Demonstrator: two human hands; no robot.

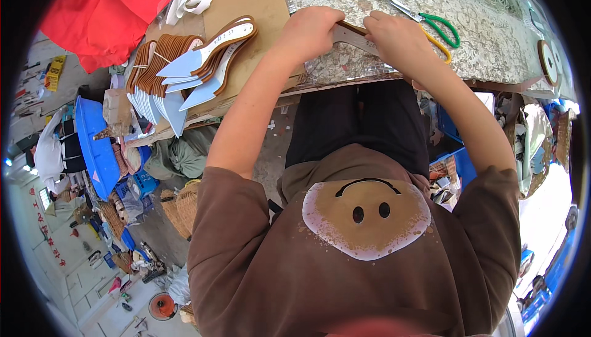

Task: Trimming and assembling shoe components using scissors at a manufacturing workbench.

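At 10 o'clock, banded bundles (176,48) look finished; at 11, a loose stack (213,47) seems unbanded. At 12, the left hand (313,32) grips a brown-edged strip (352,36), the right hand (397,40) at 1 pinching its other end; this piece appears unfinished.

The curved piece (354,40) has a pale face and brown edging. It spans crosswise from left hand (313,30) to right hand (397,38).

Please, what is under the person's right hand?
The right hand is above the mottled worktable, partly covering the scissors' yellow handle. The end of the brown-edged strip inside its grip is hidden.
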